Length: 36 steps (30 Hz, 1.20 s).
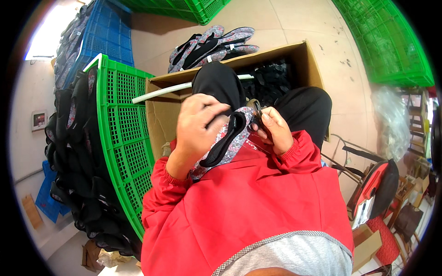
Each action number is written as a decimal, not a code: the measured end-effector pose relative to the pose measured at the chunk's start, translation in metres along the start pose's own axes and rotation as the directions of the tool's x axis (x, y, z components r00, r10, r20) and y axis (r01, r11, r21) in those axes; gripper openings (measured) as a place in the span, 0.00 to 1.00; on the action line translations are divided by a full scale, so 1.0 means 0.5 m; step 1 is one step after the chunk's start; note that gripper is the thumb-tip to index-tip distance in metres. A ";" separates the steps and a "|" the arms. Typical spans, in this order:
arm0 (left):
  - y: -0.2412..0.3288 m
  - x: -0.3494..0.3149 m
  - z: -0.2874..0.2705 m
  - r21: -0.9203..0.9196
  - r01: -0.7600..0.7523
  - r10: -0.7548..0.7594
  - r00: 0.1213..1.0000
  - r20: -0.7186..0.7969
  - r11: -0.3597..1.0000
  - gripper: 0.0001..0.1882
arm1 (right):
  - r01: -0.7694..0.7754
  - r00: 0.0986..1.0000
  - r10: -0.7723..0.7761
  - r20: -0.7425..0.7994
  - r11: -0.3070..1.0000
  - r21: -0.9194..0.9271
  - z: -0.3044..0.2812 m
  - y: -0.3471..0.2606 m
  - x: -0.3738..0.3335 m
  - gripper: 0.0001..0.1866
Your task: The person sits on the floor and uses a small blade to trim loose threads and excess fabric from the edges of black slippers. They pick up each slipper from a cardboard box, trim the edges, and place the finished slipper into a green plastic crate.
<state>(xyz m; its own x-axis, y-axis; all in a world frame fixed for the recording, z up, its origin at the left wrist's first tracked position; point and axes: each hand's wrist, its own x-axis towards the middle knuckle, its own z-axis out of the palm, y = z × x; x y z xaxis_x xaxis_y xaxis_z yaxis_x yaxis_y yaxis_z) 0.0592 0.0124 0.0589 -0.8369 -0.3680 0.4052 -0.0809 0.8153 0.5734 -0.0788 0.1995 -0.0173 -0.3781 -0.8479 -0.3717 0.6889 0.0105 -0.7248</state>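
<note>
- The work in hand seems to be hand-finishing on one soft shoe of grey, red-and-blue floral fabric with a black lining [230,149]; the exact step cannot be told.
- That shoe is above the wearer's lap, in front of the red cloth garment [248,202] and on the near side of the open brown cardboard box [158,122].
- The right hand [275,129] has its grip clamped on a slim, dark-handled hand tool, perhaps snips [257,109], beside the shoe's far end; whether its blades are apart is hidden.
- The left hand [195,123] is blurred above the shoe's left side, fingers bent; whether its grip touches fabric cannot be told.
- The next move probably calls for a steadied shoe and fingers clear of the tool.
- Its long axis slants from near left to far right; the narrow far end looks like the heel, while the near end is partly covered by the left sleeve.
</note>
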 end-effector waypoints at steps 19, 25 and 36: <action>0.002 -0.002 0.063 -0.069 0.026 -0.032 0.996 -0.087 0.997 0.11 | 0.311 0.950 -0.311 0.024 0.937 -0.159 0.000 0.055 -0.006 0.15; 0.005 -0.013 0.094 -0.120 0.022 -0.019 0.999 0.029 0.993 0.15 | 0.366 0.926 -0.377 0.015 0.887 -0.283 0.003 0.079 -0.030 0.16; 0.000 -0.027 0.115 -0.097 0.056 -0.062 0.996 -0.065 0.994 0.11 | 0.359 0.902 -0.432 -0.010 0.762 -0.539 0.011 0.075 -0.026 0.14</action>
<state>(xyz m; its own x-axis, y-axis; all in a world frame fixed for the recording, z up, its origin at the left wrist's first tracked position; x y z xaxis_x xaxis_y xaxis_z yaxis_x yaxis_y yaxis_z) 0.0396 0.0430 0.0124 -0.7930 -0.4467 0.4142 -0.0744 0.7459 0.6619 -0.0446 0.2080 -0.0366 -0.6452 -0.7635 -0.0277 0.0557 -0.0108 -0.9984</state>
